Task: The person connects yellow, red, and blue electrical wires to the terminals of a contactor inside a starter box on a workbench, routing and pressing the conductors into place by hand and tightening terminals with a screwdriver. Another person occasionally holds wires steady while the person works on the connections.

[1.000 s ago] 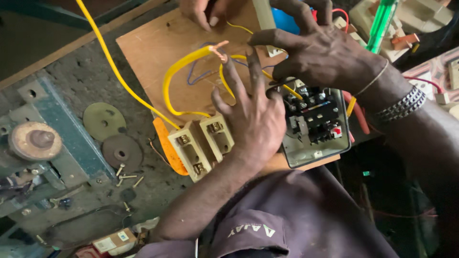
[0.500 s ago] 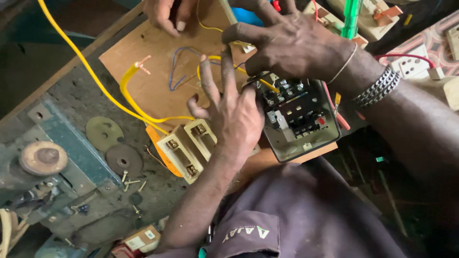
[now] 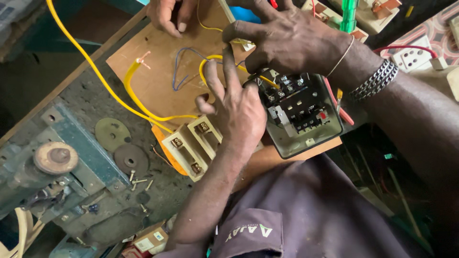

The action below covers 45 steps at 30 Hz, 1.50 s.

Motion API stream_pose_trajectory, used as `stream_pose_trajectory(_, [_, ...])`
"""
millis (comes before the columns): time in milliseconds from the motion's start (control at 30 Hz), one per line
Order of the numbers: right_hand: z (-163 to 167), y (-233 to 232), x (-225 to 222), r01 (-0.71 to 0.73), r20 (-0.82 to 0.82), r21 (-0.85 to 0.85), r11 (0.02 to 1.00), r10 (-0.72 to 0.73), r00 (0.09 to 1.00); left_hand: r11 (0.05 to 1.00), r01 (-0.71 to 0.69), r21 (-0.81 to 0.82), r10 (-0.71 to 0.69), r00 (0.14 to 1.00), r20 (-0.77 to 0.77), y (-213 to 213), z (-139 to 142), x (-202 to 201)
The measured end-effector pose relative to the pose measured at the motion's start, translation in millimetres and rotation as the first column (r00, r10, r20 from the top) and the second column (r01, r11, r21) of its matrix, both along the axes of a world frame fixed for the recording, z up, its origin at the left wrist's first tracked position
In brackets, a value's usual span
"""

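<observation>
The left hand [image 3: 236, 112] is seen palm-down on the wooden board [image 3: 158, 71], its forearm running in from about 7 o'clock. Its fingers [image 3: 228, 71] are spread and extended toward 12 o'clock, nothing clamped between them, so the grip is open; the index side is pressed against the yellow wire [image 3: 210, 64] where it loops over the board. The heel of the hand sits just beside the cream fuse holders [image 3: 191, 145], which lie at 8 o'clock from it.

The right hand [image 3: 287, 40] comes in from 3 o'clock, wrist bent down (a metal chain bracelet [image 3: 375, 79] is worn there, plus a thin bangle). Its fingers are curled and pinched together at the top edge of the open switch box [image 3: 303, 117], closed on the end of the yellow wire where it enters the terminals, though the exact contact point is hidden under the knuckles. The switch box sits at the board's 4 o'clock corner, directly under the right hand and touching the left hand's thumb side.

At 12 o'clock another person's hand [image 3: 167, 14] is rested on the board's far edge. A thicker yellow cable [image 3: 86, 62] is laid from 11 o'clock down toward the fuse holders. Round metal discs [image 3: 122, 145] and loose screws [image 3: 138, 180] are scattered on the bench at 8 o'clock.
</observation>
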State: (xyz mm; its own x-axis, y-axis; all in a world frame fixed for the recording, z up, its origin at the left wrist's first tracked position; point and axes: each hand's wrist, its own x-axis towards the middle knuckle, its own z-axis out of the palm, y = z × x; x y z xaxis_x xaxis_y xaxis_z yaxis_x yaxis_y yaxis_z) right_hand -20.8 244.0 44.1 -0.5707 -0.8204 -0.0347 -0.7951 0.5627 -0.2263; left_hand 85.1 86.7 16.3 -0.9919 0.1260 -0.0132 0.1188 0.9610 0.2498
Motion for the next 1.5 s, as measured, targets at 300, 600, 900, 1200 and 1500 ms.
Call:
stream_pose_trajectory(300, [47,39,42,0.284,0.122,-0.492,0.823,-0.258,0.958,0.216,0.150,0.965,-0.333,0.940,-0.071,-58,4,-9])
stream_pose_trajectory(600, [49,39,77,0.478,0.209,-0.515,0.711,-0.437,0.875,0.081,-0.185,0.979,-0.503,0.841,0.200,-59,10,-31])
stream_pose_trajectory(900, [32,19,100,0.594,0.242,-0.413,0.690,-0.546,0.802,0.390,0.228,0.892,-0.417,0.908,-0.050,-43,18,-37])
stream_pose_trajectory(1200, [24,13,97,0.538,0.137,-0.330,0.776,-0.524,0.840,0.407,0.260,0.876,-0.468,0.882,-0.044,-50,24,-37])
stream_pose_trajectory(1500, [10,-11,103,0.659,0.078,-0.394,0.641,-0.691,0.719,0.537,0.281,0.795,-0.281,0.949,-0.146,-44,18,-38])
